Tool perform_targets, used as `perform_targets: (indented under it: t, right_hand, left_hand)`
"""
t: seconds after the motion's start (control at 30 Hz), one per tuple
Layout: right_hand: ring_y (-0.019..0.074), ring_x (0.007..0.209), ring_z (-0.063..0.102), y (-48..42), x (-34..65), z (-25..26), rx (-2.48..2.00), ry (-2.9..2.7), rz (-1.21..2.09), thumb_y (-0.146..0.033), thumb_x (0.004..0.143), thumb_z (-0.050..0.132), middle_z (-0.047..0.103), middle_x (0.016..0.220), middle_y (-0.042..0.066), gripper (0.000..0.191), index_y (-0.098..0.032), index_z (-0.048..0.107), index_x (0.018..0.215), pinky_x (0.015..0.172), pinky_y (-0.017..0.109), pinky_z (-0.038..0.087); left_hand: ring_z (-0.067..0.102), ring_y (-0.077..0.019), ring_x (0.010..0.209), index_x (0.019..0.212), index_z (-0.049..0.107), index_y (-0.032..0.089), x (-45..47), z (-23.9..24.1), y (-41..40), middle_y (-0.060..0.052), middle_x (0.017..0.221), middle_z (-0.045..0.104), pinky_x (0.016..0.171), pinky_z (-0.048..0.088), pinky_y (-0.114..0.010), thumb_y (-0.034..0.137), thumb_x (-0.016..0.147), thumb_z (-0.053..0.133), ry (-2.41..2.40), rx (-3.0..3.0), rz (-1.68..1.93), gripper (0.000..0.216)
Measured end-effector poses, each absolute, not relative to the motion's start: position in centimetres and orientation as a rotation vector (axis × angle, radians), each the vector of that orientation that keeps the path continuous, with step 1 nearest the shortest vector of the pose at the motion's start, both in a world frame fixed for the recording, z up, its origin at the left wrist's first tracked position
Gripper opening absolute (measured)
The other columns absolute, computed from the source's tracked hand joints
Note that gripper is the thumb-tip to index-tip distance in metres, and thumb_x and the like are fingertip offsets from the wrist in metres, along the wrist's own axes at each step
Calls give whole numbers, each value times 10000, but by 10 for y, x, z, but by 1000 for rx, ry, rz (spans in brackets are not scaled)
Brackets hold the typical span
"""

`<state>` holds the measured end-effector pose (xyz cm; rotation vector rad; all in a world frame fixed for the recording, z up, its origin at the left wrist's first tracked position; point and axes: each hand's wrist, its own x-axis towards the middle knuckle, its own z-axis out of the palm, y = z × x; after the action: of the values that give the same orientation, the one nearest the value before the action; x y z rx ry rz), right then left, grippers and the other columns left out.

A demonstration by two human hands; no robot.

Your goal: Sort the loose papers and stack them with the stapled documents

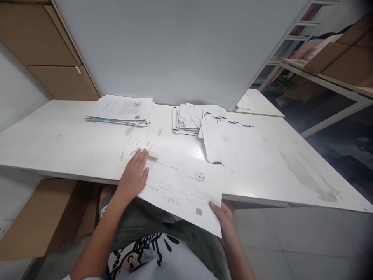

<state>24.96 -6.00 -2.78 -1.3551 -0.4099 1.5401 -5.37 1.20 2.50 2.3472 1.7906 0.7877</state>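
A printed white sheet (180,182) with a round star stamp and a QR code lies partly on the table, its near part jutting past the front edge. On the sheet's left side my left hand (134,177) rests with fingers stretched out flat and thumb apart. A small beige block (153,155), like an eraser or a piece of wood, sticks out from beside its fingertips; what the fingers cover is hidden. My right hand (223,217) pinches the sheet's near right corner, thumb on top and fingers underneath.
A neat paper stack (122,109) sits at the back left. Near the upright grey panel (175,50) stands an untidy paper pile (188,118), with loose sheets (230,136) spread to its right. An open cardboard box (37,217) is below the table; a shelf (326,74) stands right.
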Motion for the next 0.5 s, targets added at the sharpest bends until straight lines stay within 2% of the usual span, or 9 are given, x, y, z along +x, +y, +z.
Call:
perform_targets:
  t: [0.1,0.27,0.4,0.5]
  right_hand:
    - [364,932,699,-59,247,-31,-1352,-442,1568,-457,552,872,751,915,132,507,-139,734,922,777,418,593]
    - [357,928,702,-63,242,-41,-1344,-392,1565,-477,577,854,752,925,114,488,-162,736,930,764,418,593]
    - [368,897,705,-63,237,-37,-1320,-388,1586,-499,528,870,753,891,123,532,-151,737,908,748,431,591]
    - [361,887,707,-56,229,-25,-1249,-435,1573,-512,512,872,752,870,134,534,-135,742,867,767,422,582]
  left_hand:
    - [157,-257,1472,1516,229,121,-45,28,24,-128,1577,232,1195,183,-482,347,949,370,1732,2526,593,626]
    - [257,-304,1439,1484,313,71,-28,12,34,-192,1524,322,1198,114,-524,418,935,391,2010,2486,404,654]
    - [277,-307,1432,1441,396,47,-28,5,32,-179,1514,344,1200,97,-523,341,941,333,2019,2595,318,584]
    - [351,-355,1387,1372,491,16,-37,2,36,-206,1461,418,1176,140,-569,307,924,323,2011,2684,358,560]
